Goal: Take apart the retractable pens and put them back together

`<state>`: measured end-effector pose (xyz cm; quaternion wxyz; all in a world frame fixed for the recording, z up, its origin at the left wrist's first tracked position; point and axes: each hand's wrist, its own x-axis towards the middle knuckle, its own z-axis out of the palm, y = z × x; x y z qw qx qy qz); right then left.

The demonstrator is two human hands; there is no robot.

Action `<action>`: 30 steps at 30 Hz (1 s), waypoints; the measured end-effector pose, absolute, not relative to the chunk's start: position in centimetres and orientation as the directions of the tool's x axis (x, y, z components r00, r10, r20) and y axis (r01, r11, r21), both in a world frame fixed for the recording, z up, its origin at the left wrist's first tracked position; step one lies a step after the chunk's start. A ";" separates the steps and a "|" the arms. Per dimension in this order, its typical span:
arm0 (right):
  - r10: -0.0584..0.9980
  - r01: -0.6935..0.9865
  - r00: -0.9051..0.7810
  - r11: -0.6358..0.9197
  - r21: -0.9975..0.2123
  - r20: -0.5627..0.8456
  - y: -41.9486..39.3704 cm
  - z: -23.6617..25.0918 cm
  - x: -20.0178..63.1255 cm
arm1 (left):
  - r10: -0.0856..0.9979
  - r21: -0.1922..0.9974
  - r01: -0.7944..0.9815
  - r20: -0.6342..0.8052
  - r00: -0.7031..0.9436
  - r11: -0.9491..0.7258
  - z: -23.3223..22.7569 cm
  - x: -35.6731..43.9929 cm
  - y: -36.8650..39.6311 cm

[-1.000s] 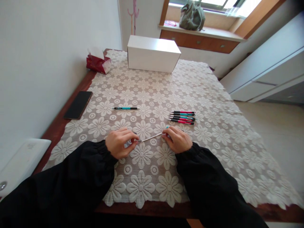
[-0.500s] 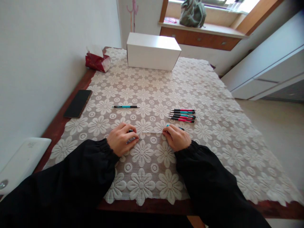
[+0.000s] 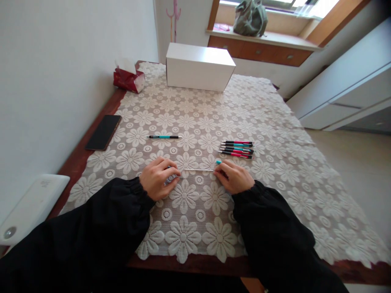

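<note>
Both hands rest on the lace tablecloth [image 3: 275, 122] near the front of the table. My left hand [image 3: 158, 178] pinches a dark pen part. My right hand [image 3: 233, 176] grips a teal pen barrel [image 3: 218, 162]. A thin white refill [image 3: 197, 169] runs level between the two hands. A small row of pink and teal pens [image 3: 236, 149] lies just beyond my right hand. One teal pen [image 3: 165, 137] lies alone beyond my left hand.
A white box [image 3: 200, 67] stands at the back of the table, with a red tissue box [image 3: 128, 78] to its left. A black phone [image 3: 103, 132] lies on the bare left edge. A white device [image 3: 29, 207] sits at the near left.
The refill between my hands has gone from tilted to level. Both hands have shifted slightly away from me and stayed closed on the pen parts.
</note>
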<state>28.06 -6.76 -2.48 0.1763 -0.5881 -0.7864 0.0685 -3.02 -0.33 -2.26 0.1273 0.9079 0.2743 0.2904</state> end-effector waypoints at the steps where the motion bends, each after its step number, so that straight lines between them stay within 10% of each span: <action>1: 0.950 0.898 -0.231 0.292 -0.330 0.211 -6.8 -2.3 27.9 | 0.570 0.398 0.415 0.465 0.677 -0.818 -2.2 -3.0 -0.3; 9: 0.979 0.203 -0.175 0.138 -0.969 0.103 -9.0 -0.7 22.9 | 0.538 0.552 0.203 0.556 0.634 -0.809 -0.7 -2.5 -2.0; 15: 0.950 -0.032 -0.307 -0.063 -0.998 -0.050 -10.1 -1.9 20.0 | 0.389 0.485 0.049 0.632 0.670 -0.873 -0.5 -2.1 -3.4; 30: 0.929 -0.166 -0.349 -0.187 -0.968 -0.120 -10.2 -2.6 19.3 | 0.402 0.500 0.070 0.597 0.694 -0.863 -0.8 -1.8 -3.5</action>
